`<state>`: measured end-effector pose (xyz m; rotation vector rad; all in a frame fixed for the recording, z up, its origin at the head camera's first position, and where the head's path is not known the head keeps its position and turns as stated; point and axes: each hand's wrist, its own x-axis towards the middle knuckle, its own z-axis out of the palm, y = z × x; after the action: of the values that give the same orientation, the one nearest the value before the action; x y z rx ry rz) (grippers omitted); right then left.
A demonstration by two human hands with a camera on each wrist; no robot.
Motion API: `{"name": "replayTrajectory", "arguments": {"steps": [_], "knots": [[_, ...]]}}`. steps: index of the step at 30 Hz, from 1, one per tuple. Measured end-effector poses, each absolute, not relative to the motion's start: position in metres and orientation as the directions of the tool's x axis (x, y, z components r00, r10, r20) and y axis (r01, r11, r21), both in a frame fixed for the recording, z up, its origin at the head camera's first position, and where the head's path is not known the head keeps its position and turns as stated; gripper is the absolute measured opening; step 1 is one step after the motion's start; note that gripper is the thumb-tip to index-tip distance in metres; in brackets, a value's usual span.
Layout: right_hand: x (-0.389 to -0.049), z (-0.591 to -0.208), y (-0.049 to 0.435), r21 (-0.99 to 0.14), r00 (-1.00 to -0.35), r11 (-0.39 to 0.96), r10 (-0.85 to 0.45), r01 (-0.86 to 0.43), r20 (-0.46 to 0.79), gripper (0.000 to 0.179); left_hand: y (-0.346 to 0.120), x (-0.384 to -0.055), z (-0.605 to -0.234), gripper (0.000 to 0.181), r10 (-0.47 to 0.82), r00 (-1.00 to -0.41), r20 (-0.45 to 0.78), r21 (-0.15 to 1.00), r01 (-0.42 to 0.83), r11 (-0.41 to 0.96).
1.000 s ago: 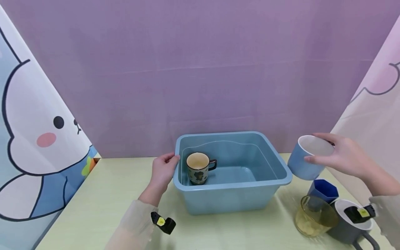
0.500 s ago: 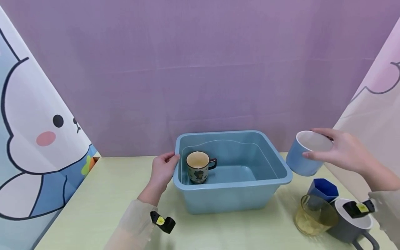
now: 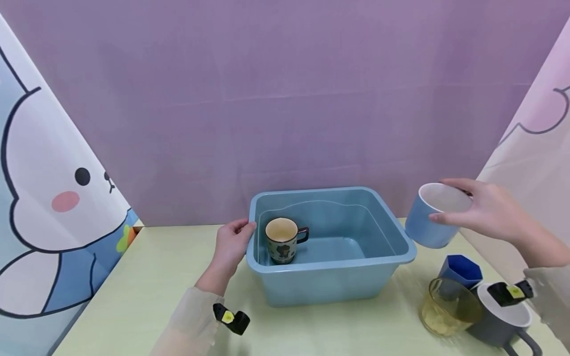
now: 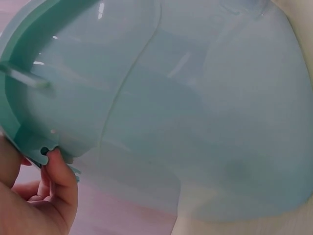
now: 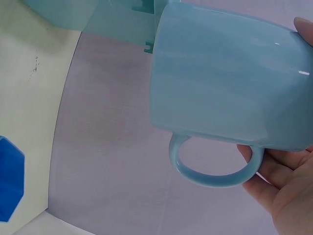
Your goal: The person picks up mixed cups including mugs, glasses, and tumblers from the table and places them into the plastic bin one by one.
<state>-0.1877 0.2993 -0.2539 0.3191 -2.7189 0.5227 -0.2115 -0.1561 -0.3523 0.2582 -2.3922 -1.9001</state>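
Note:
My right hand [image 3: 494, 212] grips a light blue mug [image 3: 429, 227] near its white-lined rim, in the air just right of the basin. The right wrist view shows the mug's loop handle [image 5: 215, 180], with fingers close against it. With thumb and fingers my left hand [image 3: 232, 244] pinches the left rim of a blue plastic basin [image 3: 329, 284] standing on the table. Inside the basin's left end is a cream patterned mug [image 3: 282, 242], upright, its dark handle turned right. The left wrist view has the basin's outer wall [image 4: 195, 98] and the pinching fingers.
At the right front, a dark blue hexagonal cup [image 3: 460, 271], an amber glass [image 3: 447, 311] and a grey mug [image 3: 496, 321] stand close together on the pale table [image 3: 133, 296]. A purple cloth [image 3: 285, 99] hangs behind the basin.
The right hand has lifted the light blue mug slightly and brought it a little left, towards the basin's right rim. The left hand, basin and patterned mug stay in place.

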Motion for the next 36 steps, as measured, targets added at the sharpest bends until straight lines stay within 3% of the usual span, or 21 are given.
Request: {"name": "replayTrajectory", "arguments": {"steps": [17,36], "knots": [[-0.186,-0.245,0.282,-0.330,-0.937,0.903,-0.174,-0.274,0.304,0.076,-0.162,-0.213,-0.351,0.042,-0.100,-0.991,-0.085,0.974,-0.103,0.200],[-0.190,-0.240,0.263,-0.284,-0.909,0.894,-0.244,-0.346,0.339,0.078,-0.165,-0.214,-0.348,0.041,-0.062,-0.995,-0.084,0.969,-0.096,0.227]]}}
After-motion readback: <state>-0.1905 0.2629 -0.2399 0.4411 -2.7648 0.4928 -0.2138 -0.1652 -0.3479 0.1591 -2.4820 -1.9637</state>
